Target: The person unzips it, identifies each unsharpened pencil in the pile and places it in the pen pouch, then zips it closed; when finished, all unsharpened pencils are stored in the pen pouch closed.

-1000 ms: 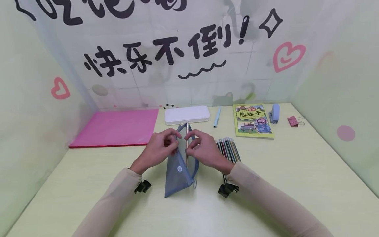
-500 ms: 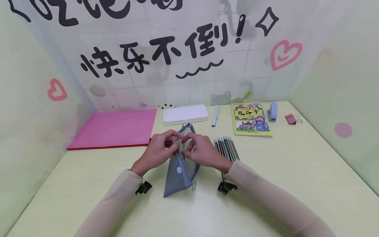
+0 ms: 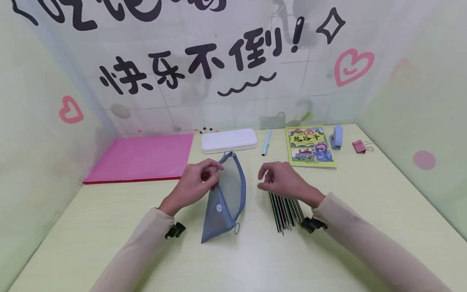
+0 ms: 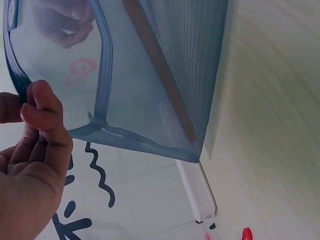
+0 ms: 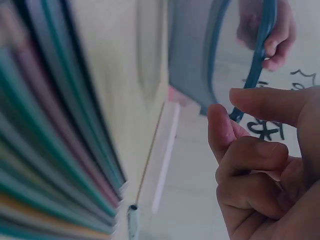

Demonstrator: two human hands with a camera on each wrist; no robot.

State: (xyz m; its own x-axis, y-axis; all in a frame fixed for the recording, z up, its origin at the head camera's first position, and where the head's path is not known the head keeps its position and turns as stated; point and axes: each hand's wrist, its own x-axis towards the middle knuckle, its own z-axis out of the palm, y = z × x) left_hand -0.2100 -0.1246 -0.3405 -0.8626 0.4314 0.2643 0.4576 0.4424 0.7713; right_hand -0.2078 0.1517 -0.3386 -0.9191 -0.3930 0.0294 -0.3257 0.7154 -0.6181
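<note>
My left hand pinches the rim of a blue mesh pencil pouch, which stands propped up with its zipped mouth gaping. Through the mesh in the left wrist view, one pencil lies slanted inside. To the right of the pouch, my right hand hovers above a row of pencils. Its fingers are loosely bent, with a gap between thumb and index finger and nothing held. Close up in the right wrist view, the dark striped pencils lie side by side; the hand appears apart from them.
At the back of the table stand a pink folder, a white pencil case, a light blue pen, a yellow comic book, a blue stapler and a pink binder clip. Walls enclose the table's back and sides.
My right hand has let a pencil go into the pouch and moved right, over the row of pencils. My left hand has kept its grip on the pouch rim.
</note>
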